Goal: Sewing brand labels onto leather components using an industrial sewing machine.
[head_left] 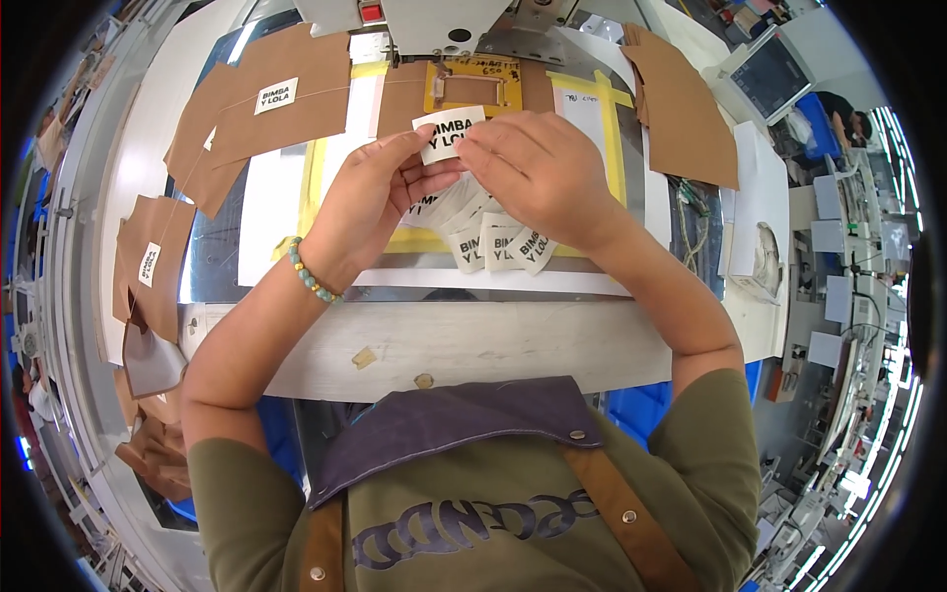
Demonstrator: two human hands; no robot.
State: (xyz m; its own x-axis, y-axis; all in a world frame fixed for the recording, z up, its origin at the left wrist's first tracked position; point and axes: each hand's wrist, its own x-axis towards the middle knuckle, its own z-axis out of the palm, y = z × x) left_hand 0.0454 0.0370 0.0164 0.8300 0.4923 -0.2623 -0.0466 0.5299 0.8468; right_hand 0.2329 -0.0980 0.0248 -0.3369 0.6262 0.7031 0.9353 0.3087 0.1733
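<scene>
Between my two hands I hold up a small white fabric label (449, 130) with black lettering. My left hand (380, 183) pinches its left edge with the thumb, the other fingers curled behind. The thumb and fingers of my right hand (538, 173) grip its right edge. Below my hands, a loose pile of similar white labels (501, 243) lies on the work plate. Just beyond the held label is a yellow template frame (473, 87) with a rectangular opening, set on brown material under the sewing machine head (434, 28).
Brown fabric panels (306, 111) with white labels attached spread along the left, some hanging off the table. A stack of brown panels (681, 109) lies at the right, near a dark screen (772, 77). Yellow tape (314, 192) borders the white work sheet. The table's front edge (473, 340) is close to me.
</scene>
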